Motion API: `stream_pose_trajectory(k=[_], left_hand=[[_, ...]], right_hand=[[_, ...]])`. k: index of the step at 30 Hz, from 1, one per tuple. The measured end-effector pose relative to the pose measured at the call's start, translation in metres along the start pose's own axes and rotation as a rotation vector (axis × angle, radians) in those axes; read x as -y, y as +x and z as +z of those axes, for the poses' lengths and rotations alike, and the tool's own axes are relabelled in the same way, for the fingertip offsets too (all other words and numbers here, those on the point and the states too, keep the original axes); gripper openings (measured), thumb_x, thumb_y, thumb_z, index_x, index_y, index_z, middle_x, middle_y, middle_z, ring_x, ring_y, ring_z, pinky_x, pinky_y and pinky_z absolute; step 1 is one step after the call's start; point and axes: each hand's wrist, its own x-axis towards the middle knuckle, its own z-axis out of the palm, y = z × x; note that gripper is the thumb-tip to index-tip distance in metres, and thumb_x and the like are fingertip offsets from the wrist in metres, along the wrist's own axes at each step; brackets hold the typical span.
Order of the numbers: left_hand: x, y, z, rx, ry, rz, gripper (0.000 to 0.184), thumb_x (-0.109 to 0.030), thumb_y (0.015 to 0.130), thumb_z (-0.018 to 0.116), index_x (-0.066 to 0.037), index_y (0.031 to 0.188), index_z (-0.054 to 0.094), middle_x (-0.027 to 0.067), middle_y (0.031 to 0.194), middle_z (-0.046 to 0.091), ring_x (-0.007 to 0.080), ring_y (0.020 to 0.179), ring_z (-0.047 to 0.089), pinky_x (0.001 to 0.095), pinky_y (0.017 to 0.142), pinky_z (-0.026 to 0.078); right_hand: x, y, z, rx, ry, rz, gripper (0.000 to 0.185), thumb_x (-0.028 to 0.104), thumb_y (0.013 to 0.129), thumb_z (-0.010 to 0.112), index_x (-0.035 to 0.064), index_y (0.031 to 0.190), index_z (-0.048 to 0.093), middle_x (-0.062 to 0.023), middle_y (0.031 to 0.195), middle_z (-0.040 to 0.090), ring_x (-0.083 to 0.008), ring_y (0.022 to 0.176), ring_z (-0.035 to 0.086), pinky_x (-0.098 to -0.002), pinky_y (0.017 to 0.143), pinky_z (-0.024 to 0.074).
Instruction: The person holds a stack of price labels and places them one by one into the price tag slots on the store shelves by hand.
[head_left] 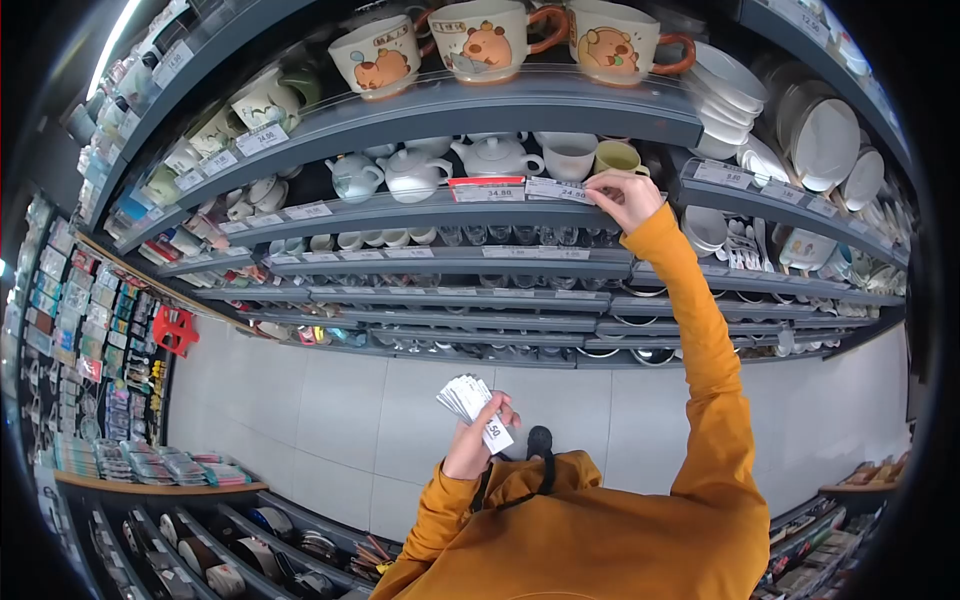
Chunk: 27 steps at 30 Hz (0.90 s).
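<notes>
My left hand (472, 440) is closed around a fanned stack of white price tags (464, 397), held low in front of my body. The front tag shows large digits ending in "50". Up at the shelf, my right hand (630, 200) pinches the right end of a price tag (553, 189) lying along the shelf edge. Left of that tag is a price tag with a red top strip (487, 192). White teapots (412, 172), a white cup (566, 156) and a yellow-green cup (618, 157) stand on the shelf just behind. My right fingertips partly cover the tag's end.
Mugs with animal pictures (480, 40) stand on the shelf above. Stacked white plates (726, 85) are to the right. Lower shelves hold glasses and bowls. Tiled floor (330, 410) runs below, with a red stool (175, 330) at left and another rack (200, 540) behind me.
</notes>
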Motion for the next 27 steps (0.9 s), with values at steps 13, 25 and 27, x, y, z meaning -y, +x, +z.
stream_pose_trajectory(k=[13,25,27], left_hand=[[-0.029,0.053,0.074,-0.138,0.43,0.588,0.021,-0.01,0.094,0.054,0.002,0.111,0.052,0.0039,0.075,0.054,0.015,0.073,0.059,0.0258,0.064,0.046],[-0.036,0.066,0.081,-0.172,0.27,0.628,0.008,-0.008,0.094,0.057,-0.001,0.091,0.058,0.0046,0.078,0.058,0.0146,0.074,0.06,0.0275,0.068,0.048],[-0.036,0.064,0.08,-0.189,0.229,0.615,0.007,-0.006,0.093,0.058,0.0,0.09,0.059,0.0051,0.079,0.059,0.0148,0.075,0.061,0.028,0.07,0.048]], right_hand=[[0.072,-0.081,-0.002,0.432,0.698,0.227,0.018,0.012,0.086,0.069,-0.0013,0.097,0.07,-0.0064,0.078,0.069,-0.0065,0.06,0.06,-0.0209,0.058,0.049],[0.074,-0.056,-0.029,0.17,0.619,0.222,0.015,0.015,0.091,0.062,0.0009,0.095,0.064,-0.0039,0.077,0.067,-0.0078,0.052,0.06,-0.021,0.046,0.0463],[0.057,-0.031,-0.032,-0.043,0.209,0.07,0.015,0.018,0.089,0.063,0.0039,0.094,0.067,-0.0077,0.074,0.067,-0.0134,0.047,0.059,-0.0252,0.047,0.0449]])
